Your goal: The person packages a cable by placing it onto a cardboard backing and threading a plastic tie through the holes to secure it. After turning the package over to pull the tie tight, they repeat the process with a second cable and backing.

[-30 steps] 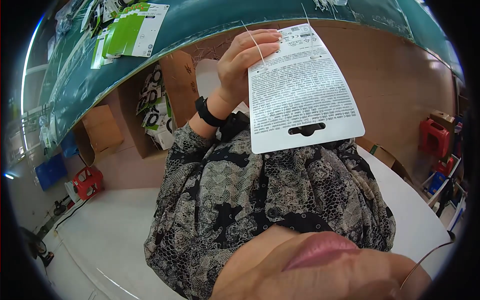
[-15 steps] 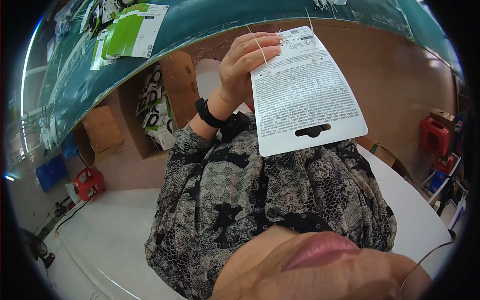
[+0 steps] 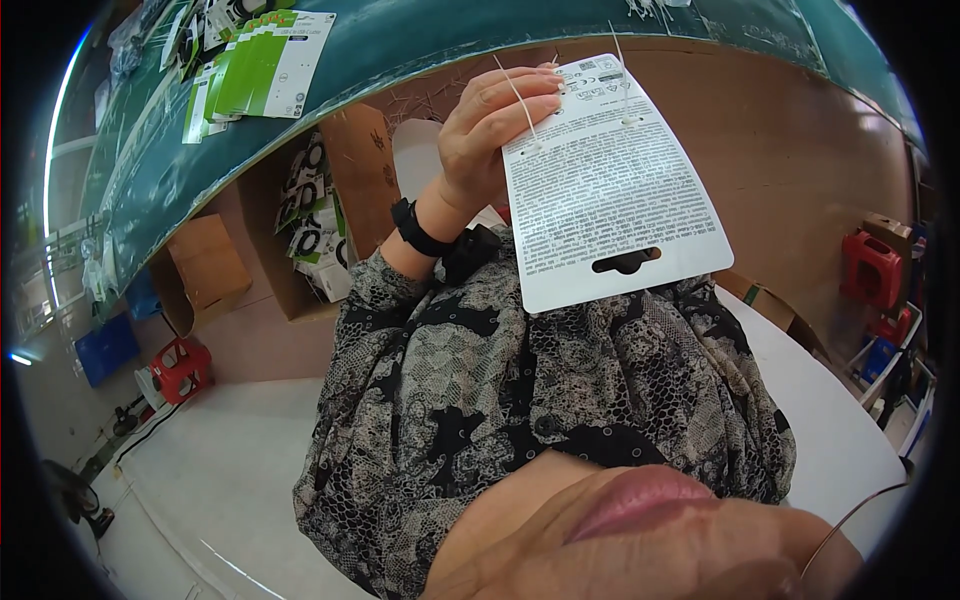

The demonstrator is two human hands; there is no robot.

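Observation:
My left hand (image 3: 498,118), with a black band on the wrist, pinches the upper left edge of a white hang card (image 3: 620,195). The card's printed back faces up, and a hanging slot is cut near its lower edge. Two thin white plastic ties (image 3: 517,97) poke up through small holes in the card. Anything fixed to its other side is hidden. My right hand does not show; the right sleeve passes behind the card. On the table, at the far left, lies a fanned stack of green and white cards (image 3: 262,70).
The teal table (image 3: 400,65) curves across the top, with loose white ties (image 3: 655,10) on it. Below its edge, an open cardboard box (image 3: 362,160) holds packaged black cables (image 3: 312,205). Red plastic stools (image 3: 182,370) stand at both sides, with a blue bin (image 3: 107,350) at the left.

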